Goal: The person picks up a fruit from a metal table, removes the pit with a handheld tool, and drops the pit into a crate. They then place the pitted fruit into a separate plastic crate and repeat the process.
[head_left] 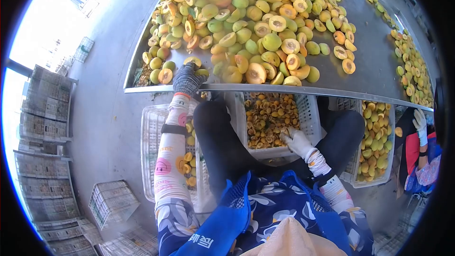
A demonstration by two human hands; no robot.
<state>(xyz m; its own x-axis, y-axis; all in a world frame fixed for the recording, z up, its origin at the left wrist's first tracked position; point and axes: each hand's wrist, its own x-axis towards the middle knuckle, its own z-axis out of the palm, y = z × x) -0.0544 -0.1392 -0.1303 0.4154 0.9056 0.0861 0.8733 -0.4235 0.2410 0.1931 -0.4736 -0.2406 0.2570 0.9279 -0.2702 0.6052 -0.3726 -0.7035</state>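
My left hand [188, 80], in a grey knit glove, reaches over the metal table's near edge. Its fingers curl against a yellow peach-like fruit half [193, 60], and a greenish piece [203, 72] lies beside them. Lower down, my right hand [299, 143], in a whitish glove, is at the near rim of a white crate [310, 114] between my legs. This crate holds many small brownish-yellow fruit pieces [270, 116]. The right fingers are bent together at those pieces; what they hold, if anything, is hidden.
A large heap of halved fruit [275, 23] covers much of the metal table [362, 61]. White crates of fruit stand left [148, 156] and right [391, 161] of my legs. Stacked crates [45, 128] line the far left. A co-worker's gloved hand [420, 121] shows at right.
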